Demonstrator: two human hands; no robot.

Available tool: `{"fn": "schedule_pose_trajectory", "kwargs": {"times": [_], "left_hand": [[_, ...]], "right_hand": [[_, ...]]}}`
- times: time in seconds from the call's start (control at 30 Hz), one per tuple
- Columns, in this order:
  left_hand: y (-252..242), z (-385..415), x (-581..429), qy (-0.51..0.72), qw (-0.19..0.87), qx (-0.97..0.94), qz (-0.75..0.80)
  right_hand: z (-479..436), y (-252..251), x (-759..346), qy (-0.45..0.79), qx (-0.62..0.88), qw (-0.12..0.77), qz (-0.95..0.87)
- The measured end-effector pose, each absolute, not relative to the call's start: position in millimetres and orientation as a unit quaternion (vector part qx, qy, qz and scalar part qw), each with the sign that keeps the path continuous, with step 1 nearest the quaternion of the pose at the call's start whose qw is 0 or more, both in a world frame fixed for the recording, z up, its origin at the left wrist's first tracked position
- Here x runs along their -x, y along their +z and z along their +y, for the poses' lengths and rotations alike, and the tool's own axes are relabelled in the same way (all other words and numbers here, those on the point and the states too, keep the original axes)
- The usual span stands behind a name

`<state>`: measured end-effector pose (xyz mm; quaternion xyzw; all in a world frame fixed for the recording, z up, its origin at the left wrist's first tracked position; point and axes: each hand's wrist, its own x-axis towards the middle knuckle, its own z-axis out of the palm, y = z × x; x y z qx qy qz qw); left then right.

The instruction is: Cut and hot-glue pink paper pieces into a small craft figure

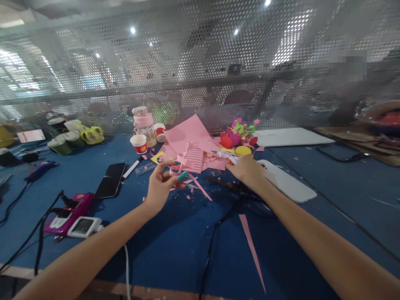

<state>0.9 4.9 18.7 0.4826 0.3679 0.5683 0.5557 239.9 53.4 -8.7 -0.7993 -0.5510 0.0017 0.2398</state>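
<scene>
My left hand pinches a looped pink paper strip. A small teal piece shows at the fingertips; its kind is unclear. Over the paper pile, my right hand is closed around a white tool with an orange part, its tip pointing left; the hand covers much of it. Between the hands lies pink paper with black ruled lines, in front of a larger pink sheet. Dark scissors lie below the right hand, partly under my forearm.
Paper cups and a bottle stand behind left. Coloured paper cut-outs are heaped behind right. A phone, a purple power strip, a white flat object and a long pink sliver lie about. Black cables cross the table.
</scene>
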Motion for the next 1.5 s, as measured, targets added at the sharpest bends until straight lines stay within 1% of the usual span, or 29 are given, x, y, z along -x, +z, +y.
{"fn": "schedule_pose_trajectory", "kwargs": {"times": [0.1, 0.17, 0.23, 0.4, 0.47, 0.53, 0.6, 0.67, 0.73, 0.83, 1.0, 1.1, 1.2, 1.33, 1.5], "left_hand": [[20, 4, 0, 0.578, 0.544, -0.479, 0.375], [21, 4, 0, 0.583, 0.539, -0.477, 0.378], [21, 4, 0, 0.585, 0.538, -0.476, 0.378], [21, 4, 0, 0.589, 0.534, -0.470, 0.385], [20, 4, 0, 0.590, 0.532, -0.468, 0.386], [20, 5, 0, 0.590, 0.530, -0.469, 0.389], [19, 5, 0, 0.588, 0.526, -0.471, 0.394], [18, 6, 0, 0.587, 0.523, -0.474, 0.398], [17, 7, 0, 0.585, 0.522, -0.475, 0.398], [18, 8, -1, 0.586, 0.522, -0.477, 0.397], [20, 5, -1, 0.589, 0.514, -0.478, 0.400], [20, 4, -1, 0.588, 0.515, -0.482, 0.397], [21, 2, -1, 0.590, 0.517, -0.477, 0.397], [22, 1, -1, 0.590, 0.524, -0.473, 0.394], [23, -2, -2, 0.586, 0.530, -0.470, 0.393]], "right_hand": [[53, -5, -240, 0.011, 0.814, 0.192, -0.548], [50, 1, -240, 0.017, 0.809, 0.204, -0.551], [43, 9, -239, 0.020, 0.806, 0.246, -0.538], [15, 22, -229, 0.019, 0.748, 0.407, -0.524], [5, 23, -223, -0.022, 0.719, 0.452, -0.528], [0, 23, -221, -0.079, 0.715, 0.442, -0.536], [2, 22, -223, -0.109, 0.739, 0.384, -0.543], [9, 19, -230, -0.098, 0.764, 0.329, -0.546], [15, 16, -238, -0.067, 0.773, 0.315, -0.547], [20, 12, -245, -0.047, 0.759, 0.347, -0.548], [8, 12, -230, -0.105, 0.675, 0.464, -0.564], [-4, 11, -215, -0.125, 0.618, 0.505, -0.589], [-12, 6, -205, -0.170, 0.575, 0.518, -0.611], [-14, -1, -197, -0.228, 0.536, 0.509, -0.633], [-15, -3, -193, -0.223, 0.535, 0.500, -0.644]]}}
